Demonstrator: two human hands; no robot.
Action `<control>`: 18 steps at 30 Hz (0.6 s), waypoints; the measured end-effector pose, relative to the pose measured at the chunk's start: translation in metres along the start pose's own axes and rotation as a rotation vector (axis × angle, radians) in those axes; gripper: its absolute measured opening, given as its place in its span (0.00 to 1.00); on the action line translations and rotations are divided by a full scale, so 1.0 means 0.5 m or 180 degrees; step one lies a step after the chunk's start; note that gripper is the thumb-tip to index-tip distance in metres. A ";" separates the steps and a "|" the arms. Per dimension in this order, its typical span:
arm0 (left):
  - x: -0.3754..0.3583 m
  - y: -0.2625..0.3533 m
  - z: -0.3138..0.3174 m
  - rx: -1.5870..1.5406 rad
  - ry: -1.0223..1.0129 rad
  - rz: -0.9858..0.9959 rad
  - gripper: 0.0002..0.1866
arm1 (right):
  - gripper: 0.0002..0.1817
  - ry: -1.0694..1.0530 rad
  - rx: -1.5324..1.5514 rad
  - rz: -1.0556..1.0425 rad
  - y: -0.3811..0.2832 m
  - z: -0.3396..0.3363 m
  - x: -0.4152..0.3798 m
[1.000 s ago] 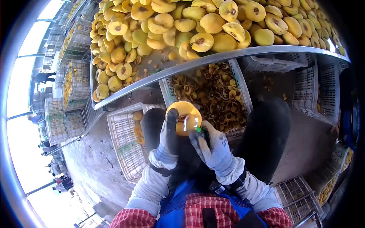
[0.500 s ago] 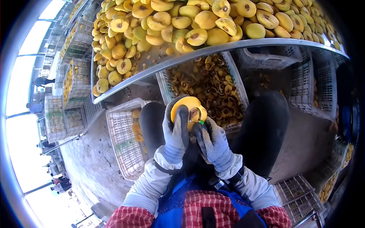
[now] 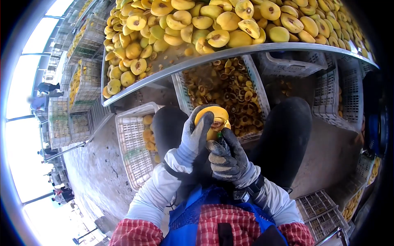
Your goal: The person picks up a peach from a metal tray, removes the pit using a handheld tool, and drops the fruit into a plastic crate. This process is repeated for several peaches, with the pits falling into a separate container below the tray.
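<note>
Fruit half [image 3: 214, 116] sits cupped in the gloved left hand [image 3: 196, 133] above the crate of pits [image 3: 223, 88], right hand [image 3: 226, 158] gripping the coring tool [image 3: 218, 132], so I'd scoop shallow around the pit.

Concrete floor [image 3: 98, 172], stained and wet. Steel-edged table [image 3: 230, 55] heaped with yellow fruit halves. White plastic crates [image 3: 131, 143] beneath; stacked crates [image 3: 61, 123] beside bright daylight openings.

Two gloved hands [image 3: 213, 143], one held fruit half [image 3: 213, 117], three floor crates [image 3: 133, 141]
</note>
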State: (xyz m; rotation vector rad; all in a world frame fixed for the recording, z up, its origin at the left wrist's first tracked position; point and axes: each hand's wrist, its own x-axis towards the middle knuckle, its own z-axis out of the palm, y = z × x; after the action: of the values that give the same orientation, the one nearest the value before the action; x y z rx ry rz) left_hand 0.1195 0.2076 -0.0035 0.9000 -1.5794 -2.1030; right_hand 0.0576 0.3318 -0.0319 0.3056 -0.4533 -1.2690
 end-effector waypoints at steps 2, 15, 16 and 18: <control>-0.009 -0.016 0.002 -0.0468 0.0305 -0.0222 0.16 | 0.26 -0.0237 0.0324 0.0059 0.005 -0.003 0.006; -0.035 -0.019 -0.027 -0.0595 0.0614 -0.0313 0.23 | 0.30 -0.0341 0.0229 0.0323 0.022 -0.040 0.033; -0.038 -0.015 -0.025 -0.0623 0.0880 -0.0316 0.24 | 0.30 -0.0408 0.0024 0.0287 0.017 -0.043 0.034; -0.060 0.009 -0.076 0.0043 0.1620 0.0100 0.25 | 0.30 -0.0559 -0.0011 -0.0059 -0.008 -0.032 0.030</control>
State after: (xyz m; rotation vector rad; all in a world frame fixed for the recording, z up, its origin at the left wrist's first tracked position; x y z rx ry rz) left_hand 0.1669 0.1979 0.0023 1.2802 -1.3257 -1.6614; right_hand 0.0656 0.3159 -0.0454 0.1964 -0.5992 -1.3202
